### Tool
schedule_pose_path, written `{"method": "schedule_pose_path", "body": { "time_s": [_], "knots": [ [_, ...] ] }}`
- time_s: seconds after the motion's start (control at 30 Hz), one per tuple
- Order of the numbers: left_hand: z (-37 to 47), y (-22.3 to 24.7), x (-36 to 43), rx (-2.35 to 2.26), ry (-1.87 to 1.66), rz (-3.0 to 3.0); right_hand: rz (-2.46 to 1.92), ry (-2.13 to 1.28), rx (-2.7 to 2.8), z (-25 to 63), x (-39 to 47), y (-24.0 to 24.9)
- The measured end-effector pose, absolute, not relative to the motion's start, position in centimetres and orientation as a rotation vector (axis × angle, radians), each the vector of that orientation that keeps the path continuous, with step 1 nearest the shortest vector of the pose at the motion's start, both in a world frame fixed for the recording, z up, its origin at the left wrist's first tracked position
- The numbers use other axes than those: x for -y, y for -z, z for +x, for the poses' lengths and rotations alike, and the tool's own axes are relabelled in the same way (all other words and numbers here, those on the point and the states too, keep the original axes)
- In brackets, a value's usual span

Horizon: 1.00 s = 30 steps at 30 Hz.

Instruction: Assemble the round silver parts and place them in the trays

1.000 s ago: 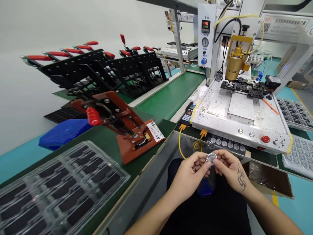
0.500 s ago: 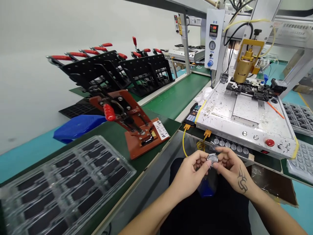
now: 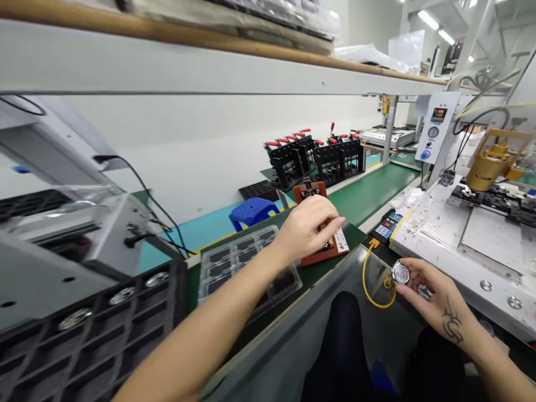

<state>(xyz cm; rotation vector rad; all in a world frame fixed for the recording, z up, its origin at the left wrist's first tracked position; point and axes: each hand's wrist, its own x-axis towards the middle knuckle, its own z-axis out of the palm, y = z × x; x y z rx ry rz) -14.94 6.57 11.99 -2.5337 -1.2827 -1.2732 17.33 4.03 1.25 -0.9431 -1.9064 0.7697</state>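
My right hand (image 3: 431, 290) pinches a round silver disc-shaped part (image 3: 401, 273) by its edge, with its printed face showing. My left hand (image 3: 310, 226) is curled over a reddish-brown clamp fixture (image 3: 322, 258); whatever lies within its fingers is hidden, and the fixture's red handle cannot be seen. The fixture bears a white label (image 3: 341, 240) at its right edge. Partly behind my left forearm lies a clear plastic tray (image 3: 202, 279) with dark compartments.
A black compartment tray (image 3: 138, 329) with several silver rings fills the lower left. Black racks with red-handled clamps (image 3: 339, 159) stand at the back. On the right are a white machine (image 3: 439, 251), a keypad (image 3: 386, 226) and a yellow cable (image 3: 368, 290). A shelf beam (image 3: 209, 72) crosses above.
The view has swung left. My left hand has left the silver part and moved to the clamp fixture. My right hand alone holds the part now.
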Motion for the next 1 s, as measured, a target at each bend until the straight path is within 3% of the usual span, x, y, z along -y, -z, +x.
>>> {"method": "schedule_pose_path", "body": {
  "time_s": [0.1,0.17,0.4,0.47,0.57,0.77,0.87,1.0],
  "knots": [
    [-17.4,-12.6,-8.6,1.222,1.068,-2.608,-0.928,-0.858,1.853,17.2,-4.5,-1.9],
    [-17.4,-13.0,-9.2,1.222,1.107,-2.608,-0.913,-0.912,1.810,16.9,-4.6,-2.4],
    [-18.6,-19.7,-14.4,1.485,2.076,-2.231,-0.840,-0.982,1.820,13.0,-6.8,-4.0],
    [-21.1,-20.3,-15.6,1.693,2.092,-2.144,-0.808,-1.015,1.834,11.8,-7.9,-3.4],
    [-24.9,-17.5,-14.3,2.137,1.605,-1.984,-0.815,-1.028,1.858,11.0,-9.2,-1.6],
    [-25.1,-5.6,-8.5,2.585,1.037,-2.403,-0.805,-1.031,1.938,8.8,-11.6,1.3],
    [-22.6,-1.4,-9.0,2.604,0.960,-2.470,-0.766,-0.994,2.034,5.9,-13.0,1.4],
    [-21.0,0.7,-11.2,2.480,0.998,-2.467,-0.764,-0.947,2.119,2.9,-14.9,1.9]
  ]
}}
